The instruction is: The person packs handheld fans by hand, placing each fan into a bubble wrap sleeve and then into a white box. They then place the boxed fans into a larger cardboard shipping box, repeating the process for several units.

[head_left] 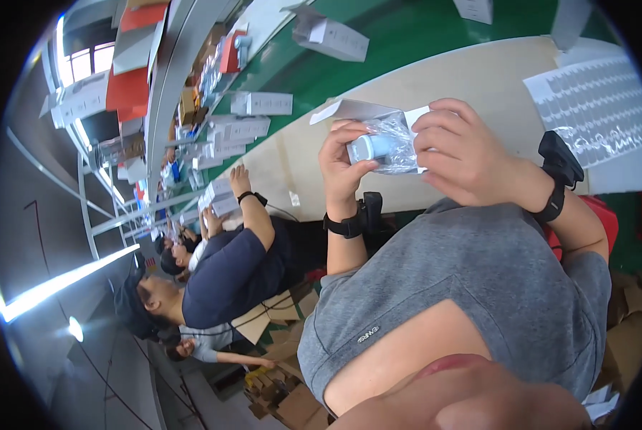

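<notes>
Lower face (493, 405) and grey shirt (471, 265) come nearest. Beyond, the left hand (341, 159) curls closed around the left side of a pale blue device (375, 147) in clear plastic (401, 147); the right hand (464, 154), half-curled, meets the white box (415, 117) just right of it, grip unclear.

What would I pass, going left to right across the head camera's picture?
Glowing tube light → co-worker's hand → wearer's left hand → light blue item → wearer's right hand → pale patterned sheet.
</notes>
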### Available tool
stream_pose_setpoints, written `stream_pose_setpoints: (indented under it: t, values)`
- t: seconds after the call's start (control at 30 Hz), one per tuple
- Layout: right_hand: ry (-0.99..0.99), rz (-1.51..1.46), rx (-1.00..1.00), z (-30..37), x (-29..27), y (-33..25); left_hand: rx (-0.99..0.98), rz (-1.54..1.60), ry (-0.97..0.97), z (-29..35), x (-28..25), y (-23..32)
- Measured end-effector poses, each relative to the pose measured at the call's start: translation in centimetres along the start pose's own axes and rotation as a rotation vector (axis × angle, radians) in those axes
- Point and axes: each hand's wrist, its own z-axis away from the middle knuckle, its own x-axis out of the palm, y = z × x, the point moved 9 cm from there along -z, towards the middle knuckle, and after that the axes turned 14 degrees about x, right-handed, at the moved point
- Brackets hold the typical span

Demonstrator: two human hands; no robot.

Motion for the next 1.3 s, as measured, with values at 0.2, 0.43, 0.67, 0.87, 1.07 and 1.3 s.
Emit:
stream_pose_setpoints:
  t: [0.2, 0.43, 0.67, 0.87, 1.07, 1.3]
  values:
    - [-0.024, -0.048, -0.113, -1.9, 0.6, -3.0, 0.178, 0.139, 0.140, 0.5, -2.6, 2.8]
    - [-0.178, 0.141, 0.228, -3.5, 3.5, 3.4, 0.096, -0.492, -0.191, -1.2, 2.2, 2.1]
    - [-0.429, 0.134, 0.370, -1.1, 7.8, 10.7, 0.167, -0.329, -0.024, 0.0, 3.3, -4.3]
    - [-0.338, 0.119, 0.250, -1.4, 7.0, 10.1, -0.177, 0.152, 0.184, 4.4, 6.1, -10.1]
    - [-0.248, -0.051, 0.313, -5.2, 3.4, 8.8, -0.310, -0.048, 0.094, 6.1, 5.4, -13.3]
    - [-0.155, 0.063, 0.128, -8.0, 1.3, 5.5, -0.204, -0.192, -0.034, 2.8, 4.6, -10.3]
